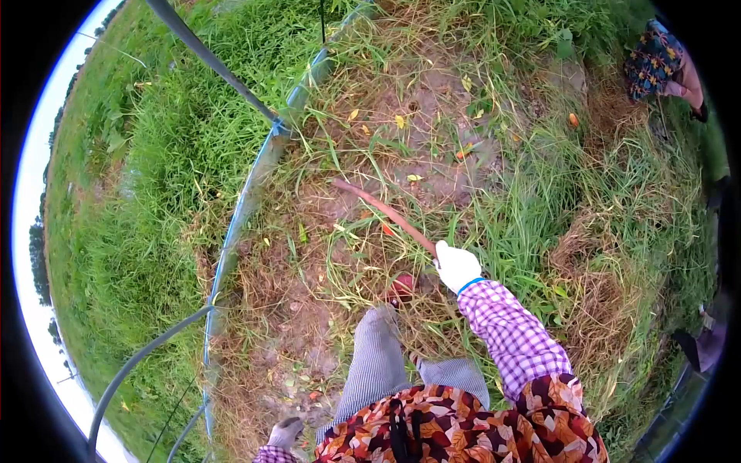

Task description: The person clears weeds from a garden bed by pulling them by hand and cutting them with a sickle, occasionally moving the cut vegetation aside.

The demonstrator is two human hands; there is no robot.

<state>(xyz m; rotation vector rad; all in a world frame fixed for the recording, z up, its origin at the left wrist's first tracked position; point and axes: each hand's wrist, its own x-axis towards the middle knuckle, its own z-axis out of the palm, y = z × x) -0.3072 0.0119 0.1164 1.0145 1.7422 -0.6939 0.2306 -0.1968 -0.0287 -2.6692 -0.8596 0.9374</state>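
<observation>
My right hand (457, 266), in a white glove with a blue cuff edge, is closed around the near end of a long, slightly curved reddish-brown stick (386, 212). Its far end points up and to the left, low over cut grass and bare soil. My left hand (287, 433) hangs at the bottom edge beside my leg, in a pale glove with darkened fingertips. How its fingers are set is too small to make out. Loose dry and green grass (363, 255) lies around the stick, and a red shoe (401, 287) shows in front of my knee.
A blue-edged plastic sheet (241, 204) runs along the left, with grey hoops (204, 54) rising from it. Tall grass (525, 224) grows on the right. Orange-red fruits (464, 152) lie scattered. Another person in flowered clothing (654, 62) is at upper right.
</observation>
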